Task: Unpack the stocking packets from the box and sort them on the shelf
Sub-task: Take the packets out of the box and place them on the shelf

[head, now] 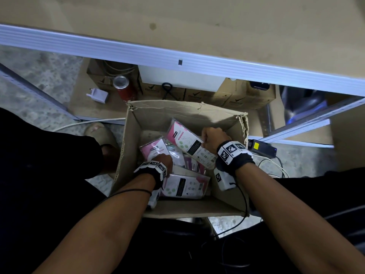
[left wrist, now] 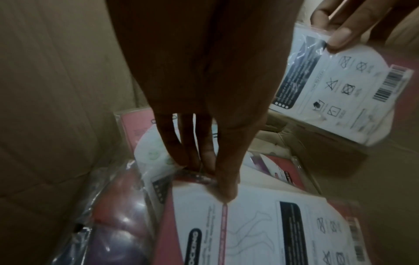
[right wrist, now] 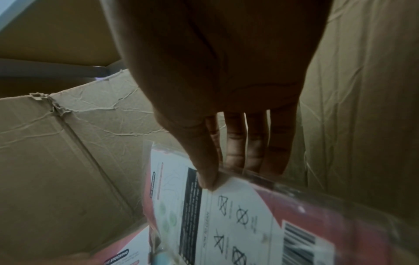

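An open cardboard box (head: pixel 134 123) on the floor holds several pink-and-white stocking packets. My right hand (head: pixel 205 142) pinches one packet (head: pixel 187 143) by its edge and holds it tilted above the others; the right wrist view shows the thumb (right wrist: pixel 207 177) on its printed face (right wrist: pixel 238 215). My left hand (head: pixel 164 158) reaches low into the box. Its fingers (left wrist: pixel 211 175) pinch the top edge of a packet (left wrist: pixel 249 224) lying near the front wall (head: pixel 183 185). The shelf (head: pixel 177 56) runs across above the box.
Under the shelf stand small brown cartons (head: pixel 227 95), a red can (head: pixel 123 87) and a white plug adapter (head: pixel 98 95). A black power brick (head: pixel 260 146) and cables lie right of the box. A sandalled foot (head: pixel 100 133) is at its left.
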Available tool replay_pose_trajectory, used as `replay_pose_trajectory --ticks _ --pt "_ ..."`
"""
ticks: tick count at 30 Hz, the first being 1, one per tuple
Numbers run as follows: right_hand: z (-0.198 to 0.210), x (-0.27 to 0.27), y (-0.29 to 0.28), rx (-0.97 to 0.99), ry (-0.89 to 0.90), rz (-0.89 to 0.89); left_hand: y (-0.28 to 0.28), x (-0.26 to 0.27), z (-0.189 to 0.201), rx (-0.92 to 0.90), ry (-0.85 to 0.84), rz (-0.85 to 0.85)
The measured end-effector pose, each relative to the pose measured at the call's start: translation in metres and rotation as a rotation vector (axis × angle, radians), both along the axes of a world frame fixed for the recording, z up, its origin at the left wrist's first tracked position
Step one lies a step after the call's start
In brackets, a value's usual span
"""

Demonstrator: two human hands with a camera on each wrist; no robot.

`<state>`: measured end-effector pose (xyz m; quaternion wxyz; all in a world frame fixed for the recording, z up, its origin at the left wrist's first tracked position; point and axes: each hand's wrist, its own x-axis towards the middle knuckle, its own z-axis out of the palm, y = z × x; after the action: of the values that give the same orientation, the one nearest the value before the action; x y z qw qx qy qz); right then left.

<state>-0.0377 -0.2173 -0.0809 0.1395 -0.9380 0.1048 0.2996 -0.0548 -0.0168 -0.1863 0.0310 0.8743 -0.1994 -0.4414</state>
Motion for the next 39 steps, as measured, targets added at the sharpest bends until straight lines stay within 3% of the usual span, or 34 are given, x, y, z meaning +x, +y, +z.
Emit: replay_pose_trajectory --ticks 4,12,21,35,39 --pt "0.0 -0.001 -0.002 0.005 -0.002 -0.014 -0.012 -0.001 0.001 0.019 -0.145 -0.066" --pt "0.001 -0.001 0.0 0.011 -0.005 0.012 -0.015 -0.003 0.006 0.017 -0.005 -0.042" --pt "0.012 0.0 0.006 0.008 -0.035 0.037 -0.018 -0.003 0.018 -0.074 -0.032 0.003" --pt "0.038 -0.014 0.013 -0.034 -0.135 0.061 -0.028 0.004 0.075 -0.182 -0.024 -0.011" --pt "0.044 -0.021 0.013 -0.055 -0.155 0.06 -0.027 0.006 0.099 -0.167 -0.098 -0.075"
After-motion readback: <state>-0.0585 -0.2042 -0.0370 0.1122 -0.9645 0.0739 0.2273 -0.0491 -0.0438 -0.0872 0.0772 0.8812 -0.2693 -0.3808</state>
